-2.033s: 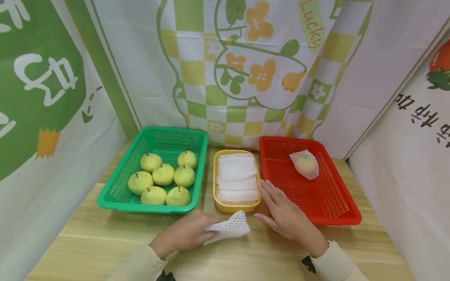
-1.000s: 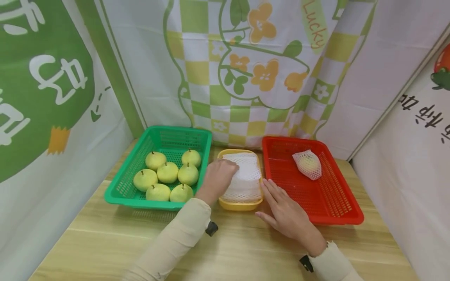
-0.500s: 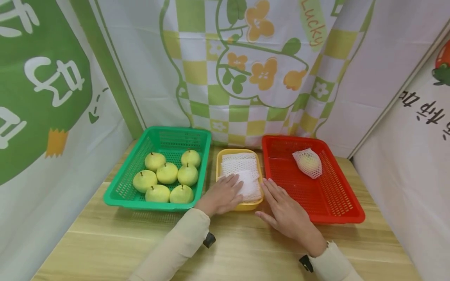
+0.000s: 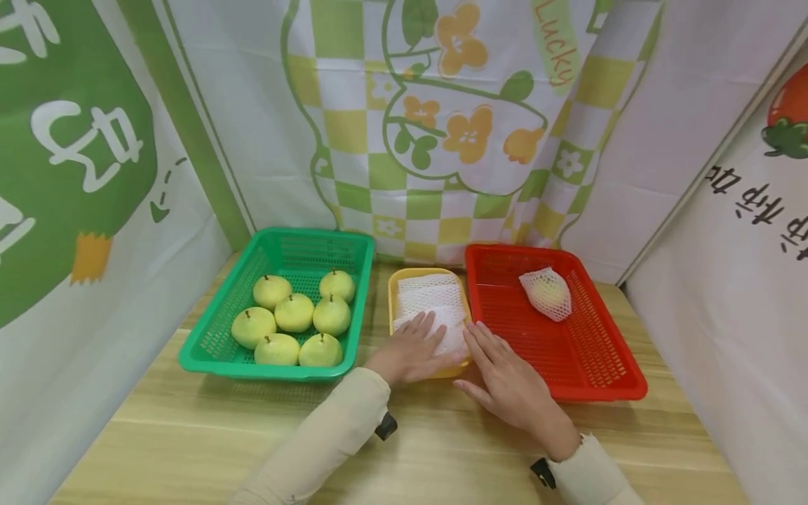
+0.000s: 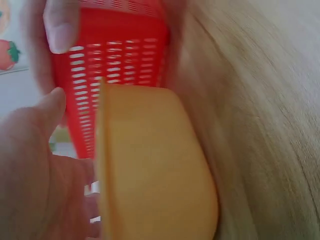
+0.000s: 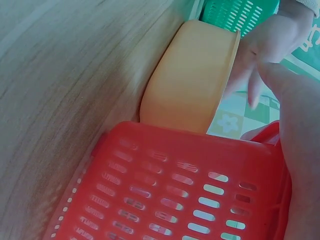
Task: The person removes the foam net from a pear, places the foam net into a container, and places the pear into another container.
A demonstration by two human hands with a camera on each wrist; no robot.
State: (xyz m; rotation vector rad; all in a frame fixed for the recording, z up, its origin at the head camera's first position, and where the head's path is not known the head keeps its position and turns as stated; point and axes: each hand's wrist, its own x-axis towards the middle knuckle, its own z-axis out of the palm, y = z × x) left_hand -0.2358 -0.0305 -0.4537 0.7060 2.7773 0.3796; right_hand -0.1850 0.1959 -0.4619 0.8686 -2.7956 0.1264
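My left hand (image 4: 413,353) lies with spread, straight fingers on white foam net sleeves (image 4: 435,294) stacked in a small yellow bin (image 4: 393,284). In the left wrist view the thumb and fingers reach over the rim of the yellow bin (image 5: 155,165). My right hand (image 4: 508,379) rests at the near left corner of the red basket (image 4: 606,330), fingers straight, fingertips close beside the yellow bin's right rim. One pear in a foam net (image 4: 548,294) sits in the red basket. Its perforated side (image 6: 170,195) fills the lower right wrist view.
A green basket (image 4: 214,337) on the left holds several bare yellow-green pears (image 4: 294,313). The wooden table (image 4: 442,449) extends in front of the containers. A printed curtain (image 4: 442,210) hangs right behind them, with fabric walls on both sides.
Two seconds ago my left hand held a foam net in front of the yellow bin. The net now lies on the stack, under the flattened hand. My right hand has stayed put.
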